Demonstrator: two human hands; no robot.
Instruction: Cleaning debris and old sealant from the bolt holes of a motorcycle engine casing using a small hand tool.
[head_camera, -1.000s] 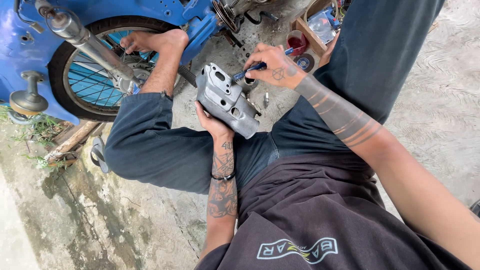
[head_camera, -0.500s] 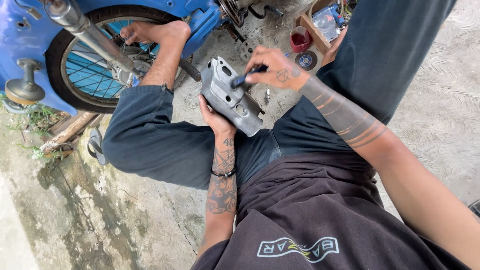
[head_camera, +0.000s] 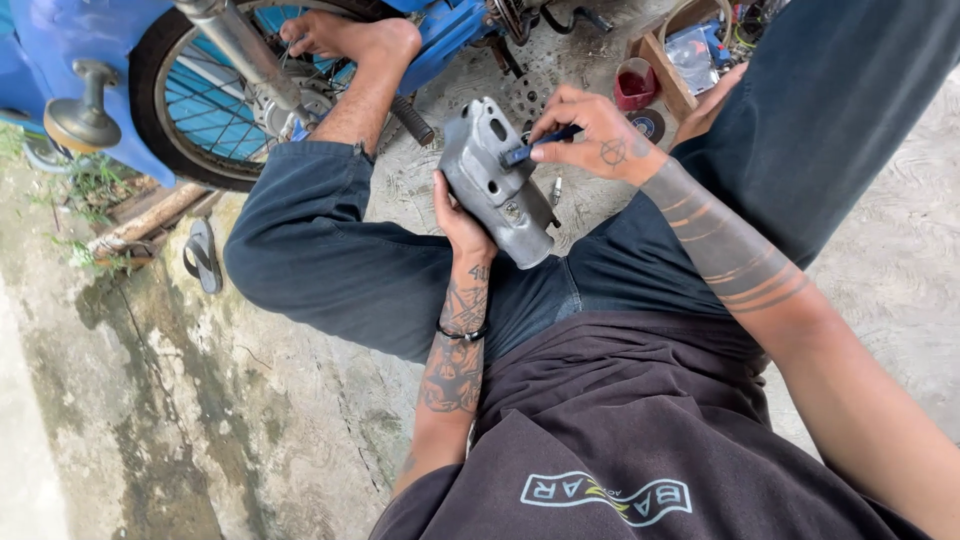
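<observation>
Right hand (head_camera: 600, 135) fingers pinch one small dark-blue tool (head_camera: 527, 149), tip against upper face of grey metal casing (head_camera: 497, 185). Left hand (head_camera: 460, 215) grips casing from beneath — palm and most fingers hidden behind it. One casing, held in air above lap, long axis running from upper left down to lower right. Tool's kind hard to make out, possibly brush. Behind: one spoked wheel (head_camera: 215, 100) of blue motorbike, cut off at top edge — one red cup (head_camera: 635, 85) on concrete floor (head_camera: 200, 400).

Spoked wheel (head_camera: 215, 95) and knee (head_camera: 300, 230) crowd left
</observation>
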